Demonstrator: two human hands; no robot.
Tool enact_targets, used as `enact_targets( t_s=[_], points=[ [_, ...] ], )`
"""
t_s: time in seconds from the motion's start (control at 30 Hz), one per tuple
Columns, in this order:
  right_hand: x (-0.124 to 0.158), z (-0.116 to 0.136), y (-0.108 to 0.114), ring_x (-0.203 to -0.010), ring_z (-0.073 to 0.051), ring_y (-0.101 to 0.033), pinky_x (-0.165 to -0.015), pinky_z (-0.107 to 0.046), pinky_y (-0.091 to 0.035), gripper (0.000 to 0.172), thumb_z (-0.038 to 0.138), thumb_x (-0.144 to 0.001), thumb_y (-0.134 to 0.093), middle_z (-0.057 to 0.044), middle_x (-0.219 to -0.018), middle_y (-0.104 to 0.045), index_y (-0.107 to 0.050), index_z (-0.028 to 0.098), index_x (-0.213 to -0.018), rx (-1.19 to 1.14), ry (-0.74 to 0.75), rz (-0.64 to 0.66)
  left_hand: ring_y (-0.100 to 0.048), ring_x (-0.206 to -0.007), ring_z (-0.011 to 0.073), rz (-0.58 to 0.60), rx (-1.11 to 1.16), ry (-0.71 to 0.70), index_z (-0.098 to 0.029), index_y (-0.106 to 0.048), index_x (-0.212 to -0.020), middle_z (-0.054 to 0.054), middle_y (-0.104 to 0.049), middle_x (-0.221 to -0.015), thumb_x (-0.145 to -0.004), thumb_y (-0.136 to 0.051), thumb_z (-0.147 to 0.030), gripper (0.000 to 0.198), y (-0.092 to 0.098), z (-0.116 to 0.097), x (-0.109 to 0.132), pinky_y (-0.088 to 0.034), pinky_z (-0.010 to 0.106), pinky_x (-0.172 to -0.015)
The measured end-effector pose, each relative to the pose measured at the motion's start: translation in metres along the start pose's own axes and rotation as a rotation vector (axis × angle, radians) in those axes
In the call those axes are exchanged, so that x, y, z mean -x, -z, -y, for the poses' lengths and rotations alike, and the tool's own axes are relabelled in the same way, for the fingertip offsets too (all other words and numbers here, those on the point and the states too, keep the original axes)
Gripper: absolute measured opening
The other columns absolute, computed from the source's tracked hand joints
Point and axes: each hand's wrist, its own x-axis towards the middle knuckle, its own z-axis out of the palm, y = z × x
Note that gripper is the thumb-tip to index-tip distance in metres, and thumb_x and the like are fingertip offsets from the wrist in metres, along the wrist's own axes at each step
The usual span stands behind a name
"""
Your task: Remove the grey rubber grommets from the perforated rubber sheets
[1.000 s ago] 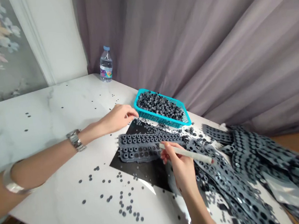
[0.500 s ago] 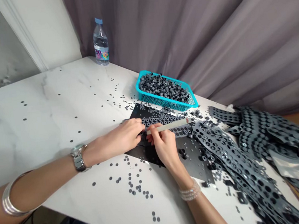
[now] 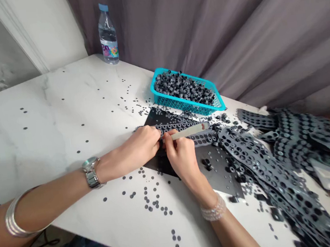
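Strip point(image 3: 180, 125) looked soft, floppy; left hand point(image 3: 139, 146) pinched its end, right hand point(image 3: 181, 157) gripped stick point(image 3: 188, 132).

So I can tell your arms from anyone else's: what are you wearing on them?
No sleeves or gloves show. The left hand has a silver metal watch at the wrist and a silver bangle further up the forearm. The right hand has a bracelet of pale, pearl-like beads at the wrist.
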Motion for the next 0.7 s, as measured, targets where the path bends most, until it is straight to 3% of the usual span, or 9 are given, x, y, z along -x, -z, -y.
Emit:
enact_targets(
  t_s=[0.13,0.23,0.3,0.47,0.7],
  points=[
    [-0.002,-0.002,-0.002,-0.047,-0.014,-0.056,-0.053,-0.026,-0.032,0.032,0.027,-0.095,-0.038,-0.002,-0.056,-0.061,-0.055,0.02,-0.068,0.013,-0.014,-0.018,-0.06,-0.062,0.0149,-0.094,0.05,0.138,-0.015,-0.07,-0.074,0.004,-0.069,-0.07,-0.079,-0.054,-0.015,0.016,0.024,-0.012,0.0,-0.042,0.028,-0.063],
    [-0.002,-0.007,-0.002,-0.05,-0.016,-0.061,-0.054,-0.025,-0.038,0.033,0.031,-0.095,-0.04,-0.003,-0.057,-0.063,-0.058,0.019,-0.071,-0.097,-0.077,-0.004,-0.061,-0.066,0.0135,-0.313,0.272,0.271,-0.016,-0.072,-0.08,0.003,-0.071,-0.077,-0.077,-0.064,-0.021,0.01,0.051,-0.007,0.002,-0.045,0.027,-0.066],
    [-0.002,-0.009,-0.002,-0.053,-0.015,-0.062,-0.055,-0.024,-0.042,0.033,0.035,-0.094,-0.043,-0.003,-0.061,-0.065,-0.061,0.018,-0.072,-0.216,-0.125,0.001,-0.059,-0.068,0.0121,-0.362,0.529,0.359,-0.016,-0.073,-0.083,0.004,-0.07,-0.079,-0.074,-0.071,-0.024,0.012,0.062,0.002,0.002,-0.046,0.026,-0.067],
    [0.002,-0.008,0.004,-0.052,-0.014,-0.059,-0.049,-0.023,-0.045,0.034,0.044,-0.09,-0.052,-0.004,-0.064,-0.064,-0.064,0.016,-0.075,-0.568,-0.277,-0.09,-0.062,-0.08,0.0105,-0.119,1.181,0.48,-0.012,-0.074,-0.085,0.006,-0.069,-0.085,-0.071,-0.079,-0.02,0.017,0.059,0.019,-0.001,-0.05,0.023,-0.079],
    [0.005,-0.006,0.01,-0.051,-0.012,-0.056,-0.048,-0.023,-0.045,0.032,0.043,-0.087,-0.056,-0.003,-0.062,-0.063,-0.064,0.015,-0.076,-0.664,-0.341,-0.175,-0.067,-0.081,0.0131,-0.085,1.492,0.645,-0.007,-0.072,-0.082,0.01,-0.072,-0.086,-0.081,-0.067,-0.007,0.005,0.05,0.008,-0.002,-0.056,0.021,-0.08]
  ],
)
